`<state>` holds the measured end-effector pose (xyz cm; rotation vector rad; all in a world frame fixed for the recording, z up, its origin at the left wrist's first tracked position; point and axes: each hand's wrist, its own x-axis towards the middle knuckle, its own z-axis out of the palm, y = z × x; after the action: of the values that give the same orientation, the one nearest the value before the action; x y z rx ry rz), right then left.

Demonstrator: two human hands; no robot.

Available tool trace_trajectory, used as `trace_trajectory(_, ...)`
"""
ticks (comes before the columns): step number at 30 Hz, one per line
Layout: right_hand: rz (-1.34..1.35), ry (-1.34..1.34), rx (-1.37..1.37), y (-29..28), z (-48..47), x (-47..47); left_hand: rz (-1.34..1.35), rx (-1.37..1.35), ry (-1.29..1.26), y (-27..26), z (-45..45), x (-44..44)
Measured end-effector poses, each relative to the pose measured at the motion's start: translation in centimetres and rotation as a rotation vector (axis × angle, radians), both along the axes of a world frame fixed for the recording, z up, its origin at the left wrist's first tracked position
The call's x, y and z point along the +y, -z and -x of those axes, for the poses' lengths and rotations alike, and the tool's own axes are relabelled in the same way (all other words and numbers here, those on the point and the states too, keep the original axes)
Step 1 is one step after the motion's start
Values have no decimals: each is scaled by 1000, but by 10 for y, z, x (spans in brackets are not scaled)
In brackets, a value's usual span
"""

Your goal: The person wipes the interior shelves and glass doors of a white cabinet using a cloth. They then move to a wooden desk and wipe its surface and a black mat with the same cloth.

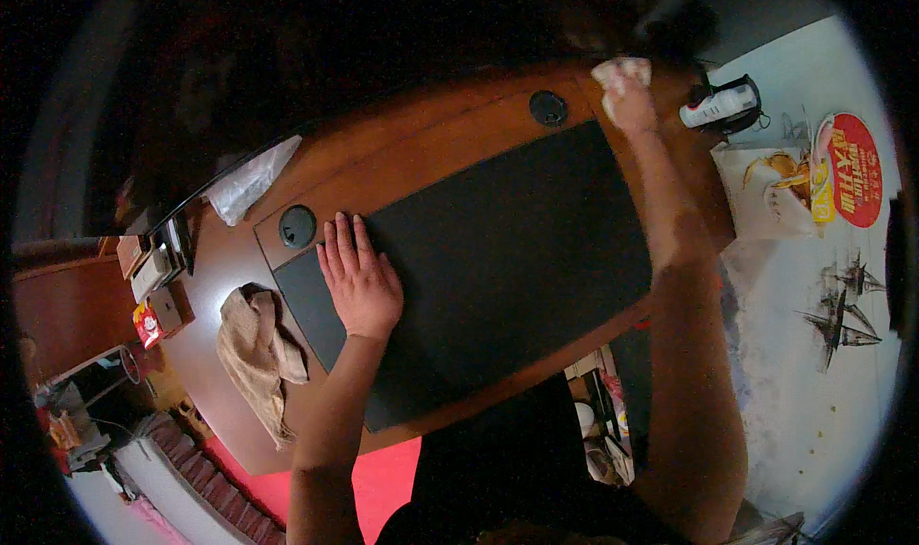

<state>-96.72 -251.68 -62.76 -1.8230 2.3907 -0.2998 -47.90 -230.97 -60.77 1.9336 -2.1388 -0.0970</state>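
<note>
My left hand [361, 283] lies flat, palm down, on the left part of a black desk mat [502, 258], its fingers slightly apart. Beyond its fingertips is a round black cable grommet [297, 226] set in the brown wooden desk [431, 157]. At the desk's far right, my right hand [633, 107] presses a crumpled whitish cloth [622, 71] to the wood; hand and cloth are a little blurred. A second round grommet [548, 108] sits to the left of that hand. Left of the mat, a crumpled tan towel [251, 351] rests on the desk.
A clear plastic bag [251, 179] lies under the edge of a large dark screen [237, 78]. Small boxes [161, 312] stand at the left end. On the right are a white bottle [720, 107] in a black holder and a printed bag [764, 190]. Below is an opening with stored items [603, 416].
</note>
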Motion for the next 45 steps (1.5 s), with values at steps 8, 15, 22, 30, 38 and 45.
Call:
trace_trajectory(8, 234, 97, 115, 25, -47, 53, 11, 3, 31, 1, 1, -2)
trace_trajectory(15, 413, -507, -285, 1, -282, 218, 74, 44, 45, 10, -5, -1)
trace_trajectory(22, 300, -409, -166, -15, -114, 169, 118, 72, 61, 13, -11, 3)
trace_trajectory(30, 410, -8, -65, 12, -139, 230, 119, 55, 20, 17, -12, 3)
trace_trajectory(38, 145, -844, -123, -6, -317, 376, 206, 101, 82, 26, -15, 2)
trace_trajectory(45, 204, 0, -214, -9, -68, 343, 258, 159, 127, 32, -19, 8)
